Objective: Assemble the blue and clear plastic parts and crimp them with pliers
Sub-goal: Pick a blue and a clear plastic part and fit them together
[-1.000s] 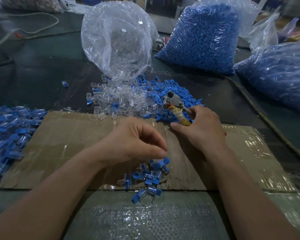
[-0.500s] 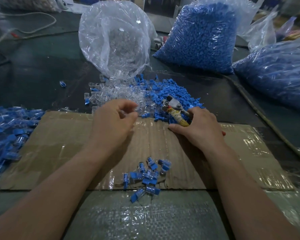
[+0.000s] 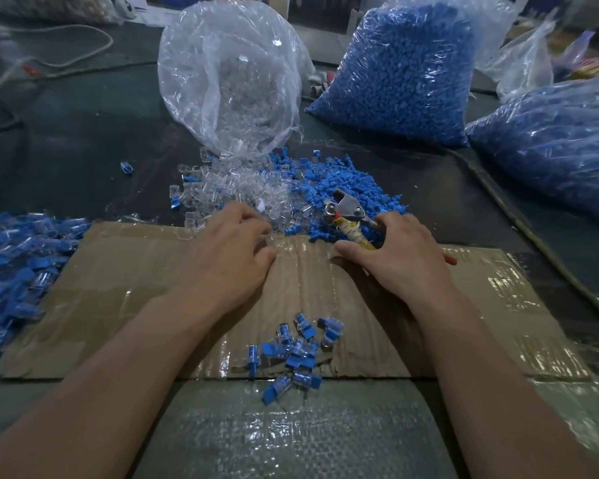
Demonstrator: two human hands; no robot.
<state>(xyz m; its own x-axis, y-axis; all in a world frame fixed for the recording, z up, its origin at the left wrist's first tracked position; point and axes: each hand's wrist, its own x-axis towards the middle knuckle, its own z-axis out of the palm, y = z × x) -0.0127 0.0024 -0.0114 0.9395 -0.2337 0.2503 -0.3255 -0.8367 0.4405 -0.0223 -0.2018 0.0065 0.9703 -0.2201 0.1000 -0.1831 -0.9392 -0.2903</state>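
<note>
Right grip (image 3: pixel 400 257) covering pliers (image 3: pixel 346 210) handles, left grip (image 3: pixel 236 250) fingertips hidden

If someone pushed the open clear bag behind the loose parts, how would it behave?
The clear bag would likely crumple, since its film is thin and wrinkled. More clear parts would probably spill, since its mouth lies open toward the pile. It is probably light, being only partly filled.

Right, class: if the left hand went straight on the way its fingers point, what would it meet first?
Probably the pile of clear parts just beyond the cardboard; the left hand seems to reach its near edge with its fingers, though depth is unclear.
</note>
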